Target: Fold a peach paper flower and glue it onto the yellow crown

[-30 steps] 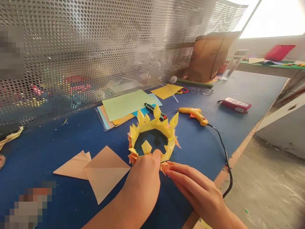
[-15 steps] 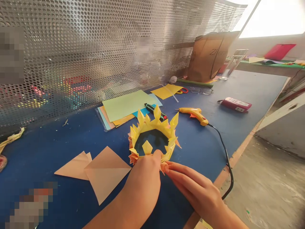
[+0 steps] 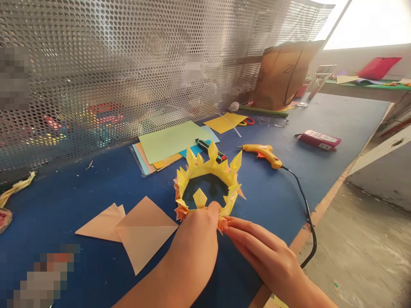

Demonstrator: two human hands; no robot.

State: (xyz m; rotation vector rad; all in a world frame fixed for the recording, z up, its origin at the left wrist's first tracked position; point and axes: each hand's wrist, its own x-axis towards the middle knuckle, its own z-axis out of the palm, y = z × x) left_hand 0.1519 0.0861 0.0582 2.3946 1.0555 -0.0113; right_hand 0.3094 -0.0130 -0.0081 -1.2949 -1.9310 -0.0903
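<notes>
A yellow folded-paper crown with pointed tips stands on the blue table, orange paper pieces around its outside. My left hand grips the crown's near rim, thumb over the top edge; its other fingers are mostly hidden. My right hand is closed on a small orange paper flower and presses it against the crown's near right side. Left of my hands lie a creased peach paper square and a folded peach sheet.
A yellow glue gun lies right of the crown, its black cord running over the table edge. Behind are a green cutter, coloured paper sheets, glasses, a maroon case, a paper bag and perforated metal mesh.
Both hands keep the same hold on the crown and the orange paper flower. The whole view has shifted very slightly; nothing on the table has visibly moved.
</notes>
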